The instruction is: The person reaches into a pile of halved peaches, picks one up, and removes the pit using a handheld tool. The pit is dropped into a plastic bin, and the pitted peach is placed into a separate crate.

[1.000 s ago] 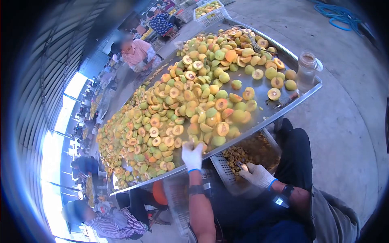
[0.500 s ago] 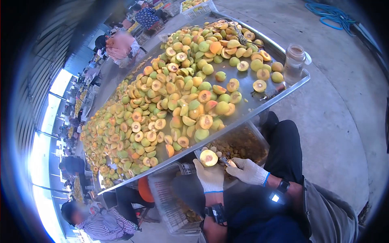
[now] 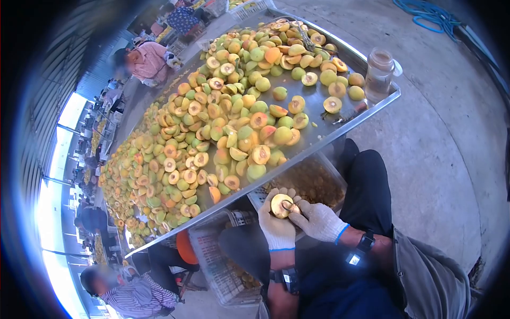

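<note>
My left hand (image 3: 277, 226), in a white knit glove, holds a halved fruit (image 3: 280, 206) with its cut face up. From the right, my right hand (image 3: 319, 220), gloved too, is closed round a small tool (image 3: 293, 208) whose end touches the cut face near the pit. Most of the tool is hidden by the fingers. Both hands are over my lap, just below the edge of a metal table (image 3: 313, 142) heaped with halved yellow-green fruits (image 3: 260, 154).
Beneath the table edge is a bin (image 3: 332, 175) with brown pieces. A white crate (image 3: 212, 266) stands left of my legs. A clear jar (image 3: 379, 74) sits at the table's right corner. Co-workers (image 3: 149, 61) are at the left.
My right hand has moved left, bringing the tool onto the fruit's cut face. The fingers of my left hand have come up around the fruit. The view has shifted slightly.
</note>
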